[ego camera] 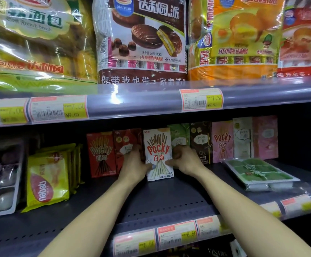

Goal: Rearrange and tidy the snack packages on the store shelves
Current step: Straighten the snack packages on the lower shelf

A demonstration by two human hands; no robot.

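Now gripping the white Pocky box (158, 154) from both sides on the lower shelf (169, 197), left hand (134, 164) wrapped on one edge with thumb over the front, right hand (182, 160) curled on the other edge with thumb pressed to the lower front. Standing upright, slightly forward of the row, clamped between both palms. Immediately outside the left hand's grip, sitting: a dark red box (126, 145) and, beyond it, the red Pocky box (101, 154). Just outside the right hand's grip, showing: a green box (178, 134) partly hidden behind the fingers, then a dark brown box (200, 141) and the pink Pocky box (222, 140). Farther from the grip, lying flat: a tray of green cakes (258, 173); on the opposite side, leaning: yellow Nabati packs (48, 179). Probably best done by keeping the box vertical, sliding it straight back until flush with its neighbours, squeezing lightly to avoid denting the card, and watching the knuckles against the adjoining boxes to avoid toppling them.
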